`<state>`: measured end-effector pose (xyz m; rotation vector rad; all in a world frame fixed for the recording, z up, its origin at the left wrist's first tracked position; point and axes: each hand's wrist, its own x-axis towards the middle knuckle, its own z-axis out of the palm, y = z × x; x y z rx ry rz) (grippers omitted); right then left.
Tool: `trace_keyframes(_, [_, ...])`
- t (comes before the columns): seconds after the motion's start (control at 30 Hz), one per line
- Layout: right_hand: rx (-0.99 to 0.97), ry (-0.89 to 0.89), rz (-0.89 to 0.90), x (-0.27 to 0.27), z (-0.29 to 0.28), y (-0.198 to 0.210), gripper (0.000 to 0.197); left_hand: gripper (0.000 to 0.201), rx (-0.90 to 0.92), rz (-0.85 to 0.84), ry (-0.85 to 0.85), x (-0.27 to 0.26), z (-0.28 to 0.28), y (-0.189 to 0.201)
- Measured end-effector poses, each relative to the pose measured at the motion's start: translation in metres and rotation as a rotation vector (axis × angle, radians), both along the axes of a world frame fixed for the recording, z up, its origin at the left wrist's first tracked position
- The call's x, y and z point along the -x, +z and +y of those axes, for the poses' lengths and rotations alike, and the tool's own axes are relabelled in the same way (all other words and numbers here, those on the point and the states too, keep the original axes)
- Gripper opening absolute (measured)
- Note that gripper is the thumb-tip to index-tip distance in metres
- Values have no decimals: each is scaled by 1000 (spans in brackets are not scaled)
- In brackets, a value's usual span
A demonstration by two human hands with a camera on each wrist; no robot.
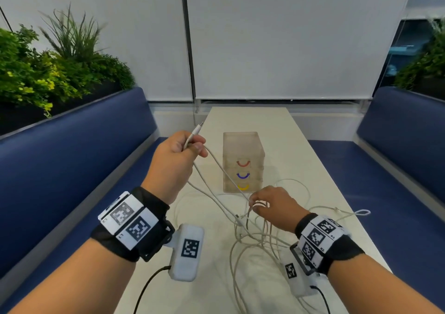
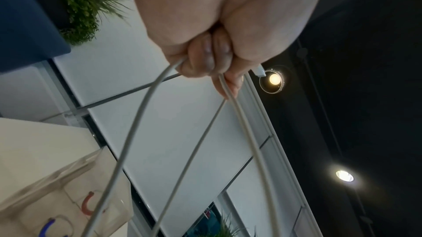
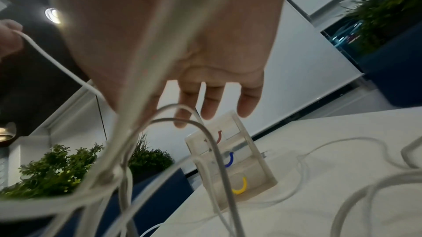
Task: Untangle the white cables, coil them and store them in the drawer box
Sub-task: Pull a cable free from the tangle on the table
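Left grip [image 1: 177,151] fisting cable [image 1: 192,137], plug up-forward

A long, narrow, cream-white worktop [image 1: 313,169] runs away between two dark blue upholstered benches. Near its middle stands a translucent plastic drawer box [image 1: 243,154] with three stacked drawers, handles red, blue and yellow from top down. A tangle of thin white cables [image 1: 262,239] sprawls over the near end, one loop [image 1: 362,212] reaching the right edge.
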<state>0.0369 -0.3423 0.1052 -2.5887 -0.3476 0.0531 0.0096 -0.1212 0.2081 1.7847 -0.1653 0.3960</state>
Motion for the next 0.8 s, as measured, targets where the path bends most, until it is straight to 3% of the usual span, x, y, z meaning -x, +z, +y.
trace_keyframes(0.27, [52,65,-59,-7,2,20,14,20,53,-77,-17,-6,6,10])
trace_keyframes(0.4, [-28,-91,-70,-14,-18,23,14,22,133,-125,39,-9,20,14])
trace_keyframes(0.47, [-101,-156,-29,-17,-30,21,13,22,127,-130,57,-12,31,15])
trace_keyframes(0.6, [-286,-114,121,-16,-38,24,11,23,47,-102,145,-27,47,5])
trace_keyframes(0.8, [-561,-278,110,-22,-53,20,33,24,-67,-59,306,-39,64,-10])
